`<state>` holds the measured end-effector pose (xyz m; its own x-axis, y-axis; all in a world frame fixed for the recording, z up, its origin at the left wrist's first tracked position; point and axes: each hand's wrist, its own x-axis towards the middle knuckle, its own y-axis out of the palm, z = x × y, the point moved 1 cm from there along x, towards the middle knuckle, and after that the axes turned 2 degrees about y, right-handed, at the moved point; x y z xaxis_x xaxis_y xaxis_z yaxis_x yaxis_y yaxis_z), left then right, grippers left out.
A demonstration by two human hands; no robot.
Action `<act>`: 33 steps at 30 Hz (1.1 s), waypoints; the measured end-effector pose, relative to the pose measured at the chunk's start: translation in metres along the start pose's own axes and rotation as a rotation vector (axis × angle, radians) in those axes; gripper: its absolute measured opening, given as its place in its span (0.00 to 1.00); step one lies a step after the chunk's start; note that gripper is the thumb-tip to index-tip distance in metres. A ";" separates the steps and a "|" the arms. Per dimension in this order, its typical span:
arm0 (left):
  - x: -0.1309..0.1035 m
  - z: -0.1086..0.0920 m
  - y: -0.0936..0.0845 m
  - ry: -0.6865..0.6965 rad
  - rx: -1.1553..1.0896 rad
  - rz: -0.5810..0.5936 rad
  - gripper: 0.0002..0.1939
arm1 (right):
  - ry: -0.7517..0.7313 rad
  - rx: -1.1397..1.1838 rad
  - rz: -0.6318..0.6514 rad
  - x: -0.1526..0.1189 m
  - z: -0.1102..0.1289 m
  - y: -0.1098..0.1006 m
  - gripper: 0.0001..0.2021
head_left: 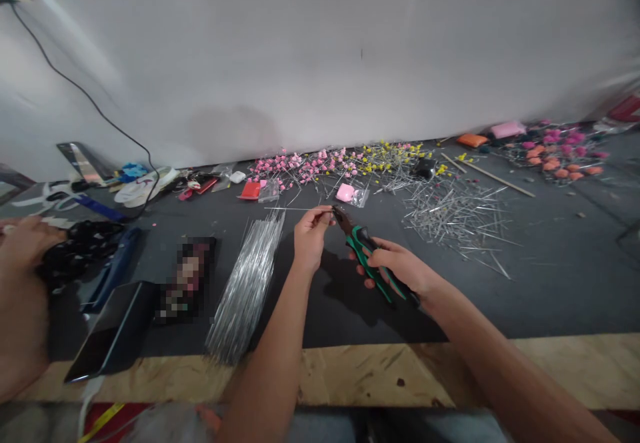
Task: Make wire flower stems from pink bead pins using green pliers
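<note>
My left hand (311,235) pinches a thin silver wire (281,209) that sticks out to its left. My right hand (387,263) is wrapped round the handles of green-and-black pliers (367,250). Their dark jaws meet the right end of the wire, close by my left fingertips; whether they grip it I cannot tell. Left of my left forearm lies a long bundle of straight silver wires (245,290). To the right of the pliers is a loose pile of short wire pieces (450,213).
Pink-tipped wires (305,166) and yellow-tipped wires (390,156) lie along the wall, with orange and magenta ones (563,153) at far right. A phone (113,330) rests at the table's front left. Another person's hand (30,243) is at the left edge near black material (75,250).
</note>
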<state>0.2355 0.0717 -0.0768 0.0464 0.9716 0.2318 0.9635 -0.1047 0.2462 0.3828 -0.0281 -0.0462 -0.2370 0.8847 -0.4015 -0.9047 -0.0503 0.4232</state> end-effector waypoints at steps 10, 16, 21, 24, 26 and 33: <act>-0.004 -0.011 0.006 -0.011 0.119 -0.090 0.10 | -0.049 -0.328 -0.094 0.001 -0.004 -0.002 0.12; -0.004 -0.011 0.006 0.023 0.136 -0.107 0.10 | -0.071 -0.314 -0.063 -0.004 0.002 0.005 0.11; -0.005 -0.009 0.006 0.031 0.080 -0.120 0.11 | -0.099 -0.144 -0.018 -0.004 0.002 0.008 0.11; -0.005 -0.009 0.006 0.028 0.052 -0.123 0.11 | -0.114 -0.133 -0.007 -0.004 0.001 0.007 0.13; -0.005 -0.009 0.007 0.032 0.038 -0.124 0.10 | -0.115 -0.150 -0.006 -0.005 0.001 0.007 0.13; -0.006 -0.010 0.011 0.053 -0.037 -0.120 0.09 | -0.111 -0.186 0.002 -0.007 0.004 0.008 0.12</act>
<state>0.2427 0.0622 -0.0664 -0.0833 0.9651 0.2482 0.9510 0.0026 0.3091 0.3785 -0.0326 -0.0369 -0.2080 0.9294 -0.3048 -0.9564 -0.1280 0.2624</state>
